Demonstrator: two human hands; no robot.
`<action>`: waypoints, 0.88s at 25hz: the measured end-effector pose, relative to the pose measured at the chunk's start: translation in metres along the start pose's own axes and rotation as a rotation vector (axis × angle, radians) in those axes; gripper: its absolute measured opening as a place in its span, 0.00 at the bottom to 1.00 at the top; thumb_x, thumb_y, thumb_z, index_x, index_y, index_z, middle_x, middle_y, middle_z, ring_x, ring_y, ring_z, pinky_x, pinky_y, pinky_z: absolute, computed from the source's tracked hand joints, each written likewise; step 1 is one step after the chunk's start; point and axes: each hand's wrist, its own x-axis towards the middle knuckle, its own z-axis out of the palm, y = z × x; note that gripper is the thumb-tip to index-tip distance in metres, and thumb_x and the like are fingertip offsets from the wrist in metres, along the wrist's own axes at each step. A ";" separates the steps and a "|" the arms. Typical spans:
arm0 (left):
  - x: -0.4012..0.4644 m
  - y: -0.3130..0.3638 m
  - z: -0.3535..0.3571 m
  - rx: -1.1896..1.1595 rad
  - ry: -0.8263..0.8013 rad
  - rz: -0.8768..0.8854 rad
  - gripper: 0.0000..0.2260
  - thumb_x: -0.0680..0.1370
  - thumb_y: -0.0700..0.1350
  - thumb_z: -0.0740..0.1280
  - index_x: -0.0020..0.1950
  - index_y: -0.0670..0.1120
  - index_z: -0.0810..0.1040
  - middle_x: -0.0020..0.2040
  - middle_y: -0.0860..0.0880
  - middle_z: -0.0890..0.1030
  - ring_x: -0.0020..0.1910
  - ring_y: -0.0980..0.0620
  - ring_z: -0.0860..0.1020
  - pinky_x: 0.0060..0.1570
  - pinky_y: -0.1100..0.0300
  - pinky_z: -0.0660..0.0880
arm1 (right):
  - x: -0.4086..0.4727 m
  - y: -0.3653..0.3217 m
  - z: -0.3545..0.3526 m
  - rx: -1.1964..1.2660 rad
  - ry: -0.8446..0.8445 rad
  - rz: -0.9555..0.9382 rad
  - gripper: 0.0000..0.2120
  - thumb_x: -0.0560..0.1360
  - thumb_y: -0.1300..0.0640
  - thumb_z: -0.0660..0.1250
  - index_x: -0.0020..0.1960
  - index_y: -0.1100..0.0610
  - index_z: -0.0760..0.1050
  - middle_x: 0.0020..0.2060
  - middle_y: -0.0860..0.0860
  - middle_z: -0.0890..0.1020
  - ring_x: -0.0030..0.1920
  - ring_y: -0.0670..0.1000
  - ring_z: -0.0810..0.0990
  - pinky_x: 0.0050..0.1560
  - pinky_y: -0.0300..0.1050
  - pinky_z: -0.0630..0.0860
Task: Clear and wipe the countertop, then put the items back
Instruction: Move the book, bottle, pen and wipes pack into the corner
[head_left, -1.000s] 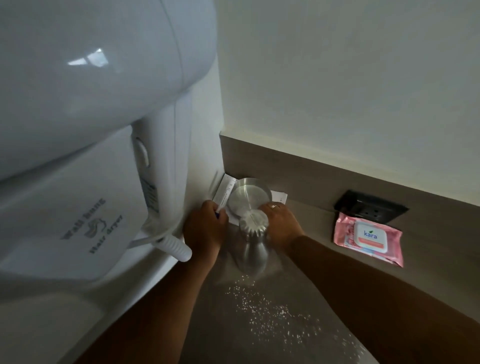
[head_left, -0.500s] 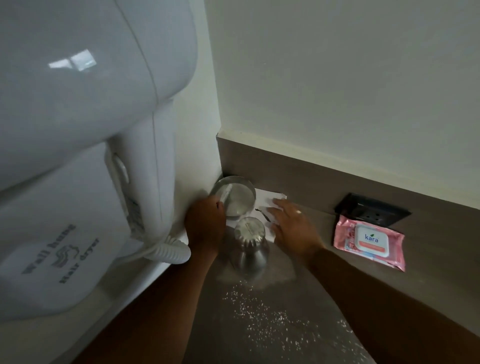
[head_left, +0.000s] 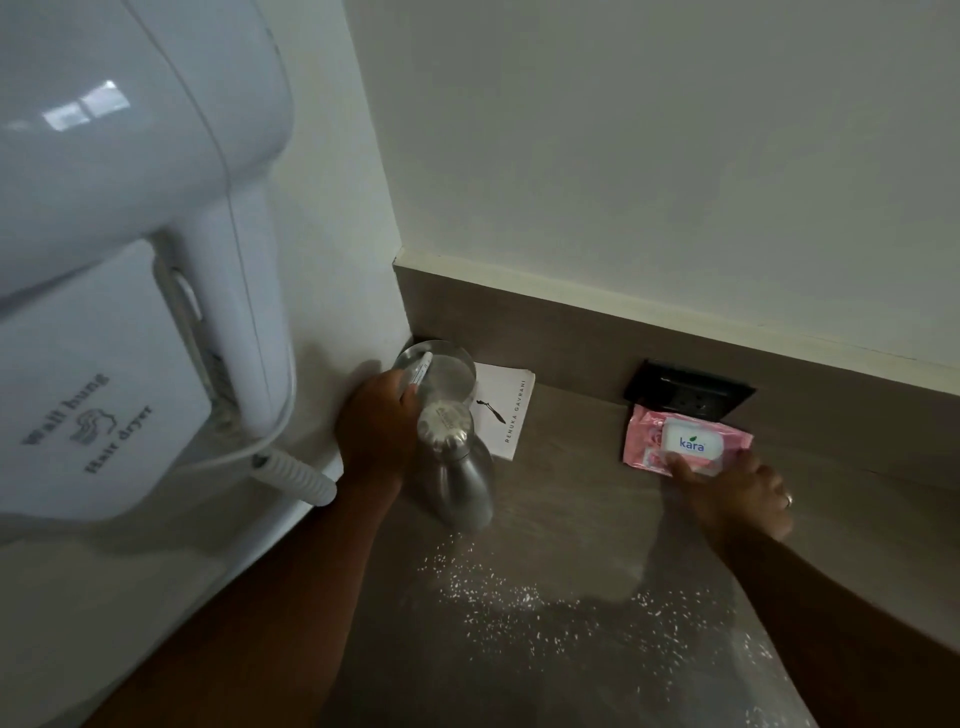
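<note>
A steel bowl (head_left: 447, 371) sits in the back left corner of the brown countertop (head_left: 566, 499), with a white pen-like stick (head_left: 420, 370) leaning in it. My left hand (head_left: 376, 423) grips the bowl's left rim. A steel bottle (head_left: 460, 467) stands just in front of the bowl. A white card (head_left: 506, 410) lies flat to the right of the bowl. Farther right lies a pink pack of wet wipes (head_left: 685, 441); my right hand (head_left: 732, 493) rests its fingertips on the pack's near edge. White crumbs (head_left: 519, 597) are scattered over the near countertop.
A white wall-hung hair dryer (head_left: 119, 249) with a coiled cord (head_left: 296, 473) juts out at the left, close to my left arm. A black socket plate (head_left: 691, 389) is set in the backsplash behind the wipes. Walls close off the back and left.
My right hand left the bowl and card and moved right to the pink wipes pack. My left hand shifted the bowl back into the corner, uncovering the card.
</note>
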 end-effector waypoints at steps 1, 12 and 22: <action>-0.002 0.003 -0.004 0.001 0.017 0.023 0.08 0.79 0.45 0.64 0.45 0.43 0.79 0.44 0.44 0.83 0.41 0.42 0.80 0.39 0.58 0.68 | 0.003 0.002 0.001 0.058 -0.074 0.081 0.49 0.60 0.25 0.70 0.67 0.59 0.67 0.61 0.65 0.75 0.59 0.66 0.76 0.57 0.62 0.75; -0.037 -0.016 -0.008 -0.102 -0.001 0.049 0.10 0.80 0.43 0.63 0.57 0.45 0.80 0.51 0.46 0.84 0.49 0.46 0.82 0.46 0.54 0.77 | -0.080 -0.107 0.009 1.440 -0.718 0.393 0.08 0.80 0.60 0.62 0.57 0.56 0.76 0.38 0.52 0.85 0.28 0.44 0.79 0.24 0.36 0.73; -0.069 -0.025 -0.011 -0.298 0.072 0.097 0.10 0.81 0.48 0.60 0.57 0.48 0.78 0.48 0.50 0.84 0.46 0.53 0.82 0.44 0.52 0.80 | -0.102 -0.133 0.054 1.421 -0.728 0.396 0.14 0.79 0.53 0.66 0.60 0.60 0.78 0.37 0.53 0.84 0.31 0.47 0.79 0.35 0.43 0.80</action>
